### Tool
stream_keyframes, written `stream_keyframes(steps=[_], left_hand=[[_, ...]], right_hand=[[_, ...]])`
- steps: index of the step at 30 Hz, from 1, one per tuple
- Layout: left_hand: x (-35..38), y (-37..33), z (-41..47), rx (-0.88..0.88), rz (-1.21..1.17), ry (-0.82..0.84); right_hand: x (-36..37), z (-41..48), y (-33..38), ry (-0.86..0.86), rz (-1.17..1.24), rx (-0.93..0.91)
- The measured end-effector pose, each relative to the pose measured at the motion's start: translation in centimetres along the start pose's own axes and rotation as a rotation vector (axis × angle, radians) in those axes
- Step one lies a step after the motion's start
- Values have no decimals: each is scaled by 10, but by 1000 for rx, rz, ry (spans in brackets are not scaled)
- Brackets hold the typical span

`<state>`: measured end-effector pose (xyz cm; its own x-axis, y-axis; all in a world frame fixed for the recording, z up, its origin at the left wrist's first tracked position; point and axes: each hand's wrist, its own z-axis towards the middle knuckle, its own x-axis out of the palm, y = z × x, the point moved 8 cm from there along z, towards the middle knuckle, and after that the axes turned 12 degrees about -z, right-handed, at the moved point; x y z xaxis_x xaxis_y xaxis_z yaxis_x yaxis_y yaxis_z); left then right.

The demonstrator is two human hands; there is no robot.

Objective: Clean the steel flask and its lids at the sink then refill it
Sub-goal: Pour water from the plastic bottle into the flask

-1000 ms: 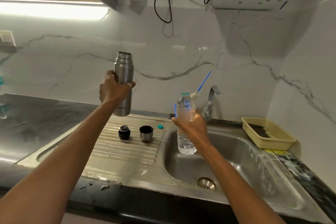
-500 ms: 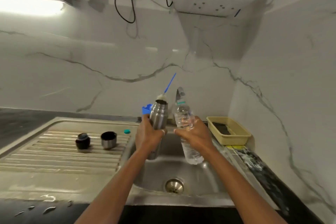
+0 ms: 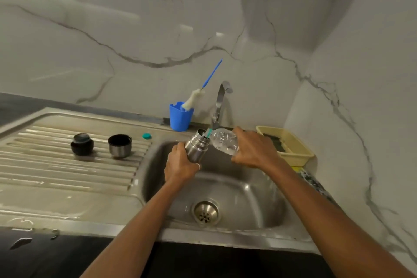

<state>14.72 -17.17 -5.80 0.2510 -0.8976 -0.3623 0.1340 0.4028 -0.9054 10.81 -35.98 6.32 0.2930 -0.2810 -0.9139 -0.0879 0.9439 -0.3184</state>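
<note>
Two-handed over the sink: clamping steel flask in left grip, tilted plastic bottle in right grip, mouth at flask's opening – stopper and cup lid well left of both grips.

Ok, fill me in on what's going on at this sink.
A person appears to be refilling over the sink: the left hand grips the open steel flask, tilted, and the right hand holds a clear plastic bottle tipped with its mouth at the flask's opening. Whether water is flowing is hard to tell. The black stopper, the steel cup lid and a small teal cap sit on the draining board to the left.
</note>
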Motion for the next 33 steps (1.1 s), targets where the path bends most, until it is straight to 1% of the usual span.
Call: stream_keyframes(steps=[6,10,14,16,19,33], left_hand=[[-5,3,7,1,18,-16],[-2,0,7,55,80,8],[5,-4,6,89,164,67],[9,-4,6,92,199,96],[9,-3,5,85,229,112],[14,0,5,70,224,124]], right_hand=[[-15,12,1,-43,-229,-62],[-24,16,2,-82,-367,-110],[-34,18,4,-192,-467,-153],[-38,19,7,-218,-483,-168],[-41,20,13,-208,-500,-168],[-43,26,19,-211,-576,-154]])
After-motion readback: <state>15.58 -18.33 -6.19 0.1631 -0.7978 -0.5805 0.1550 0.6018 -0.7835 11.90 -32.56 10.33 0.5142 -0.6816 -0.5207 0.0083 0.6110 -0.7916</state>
